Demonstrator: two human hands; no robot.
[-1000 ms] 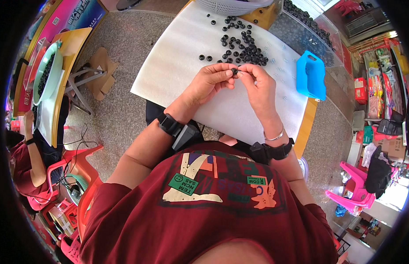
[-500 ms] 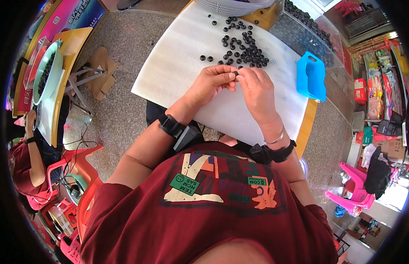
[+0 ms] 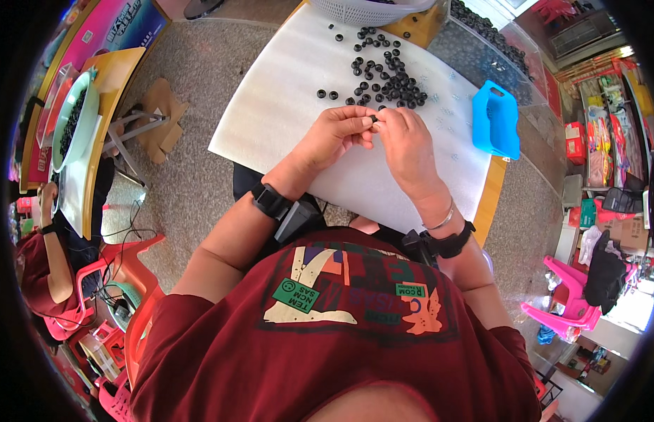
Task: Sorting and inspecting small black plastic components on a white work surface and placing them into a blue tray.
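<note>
My left hand (image 3: 335,137) pinches a small round black part (image 3: 374,119) between thumb and forefinger, above the near side of a pile. The fingertips of my right hand (image 3: 410,149) press in from the other side, touching the same part; its exact kind is too small to make out. Just beyond my hands, many loose black round parts with center holes (image 3: 400,88) lie heaped and scattered on a white sheet (image 3: 270,105). Small clear bits (image 3: 441,98) dot the sheet right of the heap.
A blue plastic scoop-like tray (image 3: 497,144) lies at the table's right edge. At the far edge stand a pale perforated basket (image 3: 369,13) and a clear bin of black parts (image 3: 474,60). Left, a person (image 3: 49,267) sits by another table with a green basin (image 3: 88,119).
Both hands stay together at the black part, with only slight finger movement. The whole view has shifted a little.
</note>
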